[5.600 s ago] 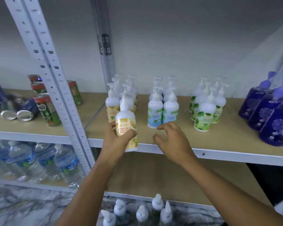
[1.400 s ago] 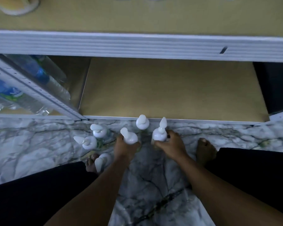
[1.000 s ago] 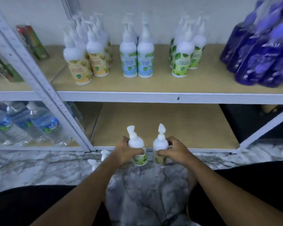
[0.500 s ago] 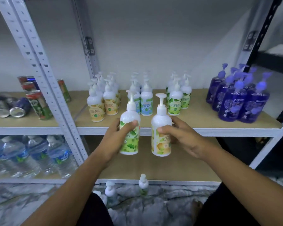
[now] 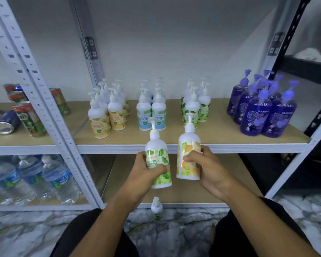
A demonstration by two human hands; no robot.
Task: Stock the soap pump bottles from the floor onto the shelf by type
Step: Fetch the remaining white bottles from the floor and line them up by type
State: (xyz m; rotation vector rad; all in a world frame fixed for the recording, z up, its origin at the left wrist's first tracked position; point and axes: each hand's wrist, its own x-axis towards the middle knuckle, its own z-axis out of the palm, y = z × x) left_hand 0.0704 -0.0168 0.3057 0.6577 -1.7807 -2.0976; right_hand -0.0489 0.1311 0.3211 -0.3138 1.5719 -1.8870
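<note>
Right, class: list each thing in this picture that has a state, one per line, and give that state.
Left hand, grips the green-label bottle.
Right hand, grips the orange-label bottle.
Green-label bottle, in the air, pump up.
Orange-label bottle, in the air, pump up.
Floor bottle, standing, not yet shelved.
Shelf bottles, standing, grouped by label.
Silver-ended can, lying on its side.

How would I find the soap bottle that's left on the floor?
Look at the marble floor just in front of the rack's bottom shelf. A white pump bottle stands there between the person's knees, the only soap bottle in view neither on a shelf nor being held.
</note>
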